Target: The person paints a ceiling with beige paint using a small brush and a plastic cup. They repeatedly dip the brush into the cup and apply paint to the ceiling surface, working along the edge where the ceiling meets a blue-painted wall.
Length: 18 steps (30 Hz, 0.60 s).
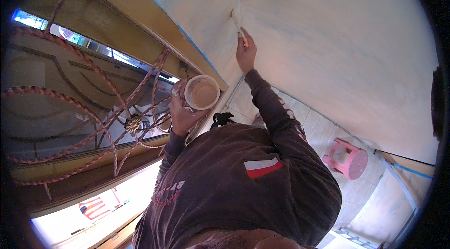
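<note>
My right hand [246,54] is stretched up and closed round the handle of a paintbrush [237,23]. The brush handle has an orange part, and its pale head rests against the whitish wall [309,43] near an inside corner. Bluish streaks show through the wall's pale coat. Lower and to the left, my left hand [182,114] grips a round white plastic tub [190,90] by its side. Beige paint [205,95] lies inside the tub. Pale smears mark the fingers of my left hand.
On the left stands a door with a brown frame [154,19], glass and twisted metal grille bars [89,64], close to my left hand. Blue tape [190,37] runs along the frame's edge. A pink plastic stool [352,162] stands on the tiled floor [300,108] at the right.
</note>
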Motion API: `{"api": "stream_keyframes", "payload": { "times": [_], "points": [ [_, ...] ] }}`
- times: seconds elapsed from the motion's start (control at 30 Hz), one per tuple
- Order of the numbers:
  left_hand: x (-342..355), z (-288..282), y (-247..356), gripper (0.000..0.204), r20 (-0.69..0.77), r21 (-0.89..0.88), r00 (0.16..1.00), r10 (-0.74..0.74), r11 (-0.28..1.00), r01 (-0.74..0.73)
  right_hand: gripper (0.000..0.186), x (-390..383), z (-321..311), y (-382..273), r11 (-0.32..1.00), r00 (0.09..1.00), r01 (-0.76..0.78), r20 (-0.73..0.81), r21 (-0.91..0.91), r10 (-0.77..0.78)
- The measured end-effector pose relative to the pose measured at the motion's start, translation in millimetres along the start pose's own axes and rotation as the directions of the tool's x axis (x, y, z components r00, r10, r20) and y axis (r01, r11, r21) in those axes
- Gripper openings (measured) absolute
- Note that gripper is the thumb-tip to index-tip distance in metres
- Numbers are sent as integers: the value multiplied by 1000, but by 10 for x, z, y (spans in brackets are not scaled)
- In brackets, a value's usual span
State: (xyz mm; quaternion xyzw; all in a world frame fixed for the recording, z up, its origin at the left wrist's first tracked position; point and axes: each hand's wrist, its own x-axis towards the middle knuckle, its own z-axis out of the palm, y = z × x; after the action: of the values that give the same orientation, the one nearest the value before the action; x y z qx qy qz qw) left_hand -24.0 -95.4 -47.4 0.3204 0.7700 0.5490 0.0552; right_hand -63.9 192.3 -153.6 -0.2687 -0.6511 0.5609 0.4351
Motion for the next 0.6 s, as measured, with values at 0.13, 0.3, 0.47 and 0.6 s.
{"api": "stream_keyframes", "payload": {
  "times": [0.13, 0.3, 0.47, 0.6],
  "points": [
    [-16, -45, -27, 107, 1, 60, 999, 48, 997, -48, 32, -613, -38, -135, 1000, 995, 13, 94, 9, -14],
    [-46, -73, -9, 106, -11, 107, 999, 31, 994, -29, 31, -693, -317, 46, 996, 991, 15, 132, 86, -27],
    [-46, -60, -2, 103, -15, 13, 1000, 26, 1000, -26, 30, 47, -248, -45, 995, 1000, 16, 1, 94, -17],
    [-26, -103, -36, 102, 12, 122, 997, 80, 989, -81, 31, 241, -6, -71, 996, 996, 71, -51, 46, -69]
  ]
}}
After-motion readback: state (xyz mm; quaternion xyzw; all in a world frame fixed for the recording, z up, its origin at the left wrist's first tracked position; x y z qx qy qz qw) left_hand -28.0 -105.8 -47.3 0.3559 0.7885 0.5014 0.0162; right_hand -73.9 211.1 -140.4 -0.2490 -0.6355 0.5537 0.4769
